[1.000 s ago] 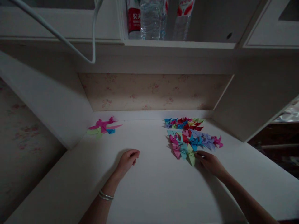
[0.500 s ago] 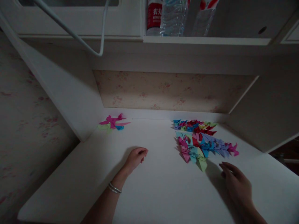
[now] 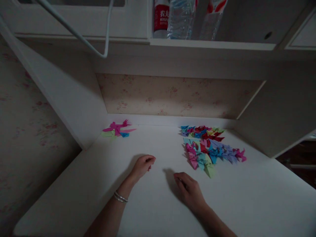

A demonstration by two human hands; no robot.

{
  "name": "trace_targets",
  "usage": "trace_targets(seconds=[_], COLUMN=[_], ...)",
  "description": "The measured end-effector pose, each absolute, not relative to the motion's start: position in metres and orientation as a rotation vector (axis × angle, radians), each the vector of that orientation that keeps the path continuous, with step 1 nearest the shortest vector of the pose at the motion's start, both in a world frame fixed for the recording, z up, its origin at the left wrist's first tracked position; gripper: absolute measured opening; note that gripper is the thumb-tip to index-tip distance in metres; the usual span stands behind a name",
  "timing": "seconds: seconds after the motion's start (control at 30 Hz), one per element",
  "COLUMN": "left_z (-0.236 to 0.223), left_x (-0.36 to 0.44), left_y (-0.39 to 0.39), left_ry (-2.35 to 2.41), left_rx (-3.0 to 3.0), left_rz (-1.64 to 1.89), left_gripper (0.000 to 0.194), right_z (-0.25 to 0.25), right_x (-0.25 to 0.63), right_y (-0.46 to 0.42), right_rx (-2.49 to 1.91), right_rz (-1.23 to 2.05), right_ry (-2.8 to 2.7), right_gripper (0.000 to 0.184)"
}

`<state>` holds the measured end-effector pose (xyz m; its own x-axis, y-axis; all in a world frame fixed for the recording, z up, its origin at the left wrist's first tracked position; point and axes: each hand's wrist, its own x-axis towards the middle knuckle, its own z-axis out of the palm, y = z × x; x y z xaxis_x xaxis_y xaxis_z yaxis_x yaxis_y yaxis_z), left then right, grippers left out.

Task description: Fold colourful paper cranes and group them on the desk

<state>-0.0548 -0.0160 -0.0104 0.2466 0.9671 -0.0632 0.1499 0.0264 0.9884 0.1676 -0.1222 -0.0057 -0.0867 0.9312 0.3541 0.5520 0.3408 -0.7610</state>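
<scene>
My left hand (image 3: 142, 166) rests on the white desk in a loose fist, a silver bangle at its wrist, and nothing shows between the fingers. To its right, my right hand (image 3: 190, 190) is also curled closed above the desk, casting a shadow to its left; I see nothing poking out of it. Beyond the right hand lies a cluster of colourful folded paper cranes (image 3: 214, 153), in pink, blue, purple, teal, red and green. Behind it is a second row of folded paper cranes (image 3: 201, 132). A small group of pink, green and blue folded papers (image 3: 117, 129) lies at the back left.
The white desk (image 3: 148, 204) has a side panel (image 3: 71, 89) on the left and a flowered back wall (image 3: 172, 95). Overhead, a shelf holds plastic water bottles (image 3: 181, 19). A pale bent tube (image 3: 81, 38) hangs at the upper left.
My right hand has moved left, from beside the paper cranes to near my left hand, and its fingers are more closed. My left hand stays in place. The view has shifted slightly.
</scene>
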Motion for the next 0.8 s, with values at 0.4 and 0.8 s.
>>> trace_targets(seconds=[0.4, 0.8], left_z=[-0.010, -0.013], left_x=[-0.054, -0.055], left_y=[-0.015, -0.014], left_ry=[1.145, 1.158], left_rx=[1.426, 1.463], left_rz=[0.906, 0.909], left_gripper=[0.034, 0.031], right_z=[0.000, -0.004], right_x=[0.123, 0.125], right_y=[-0.098, -0.095], right_rx=[-1.292, -1.320], right_rz=[0.719, 0.751], right_ry=[-1.823, -1.875], right_gripper=[0.026, 0.025])
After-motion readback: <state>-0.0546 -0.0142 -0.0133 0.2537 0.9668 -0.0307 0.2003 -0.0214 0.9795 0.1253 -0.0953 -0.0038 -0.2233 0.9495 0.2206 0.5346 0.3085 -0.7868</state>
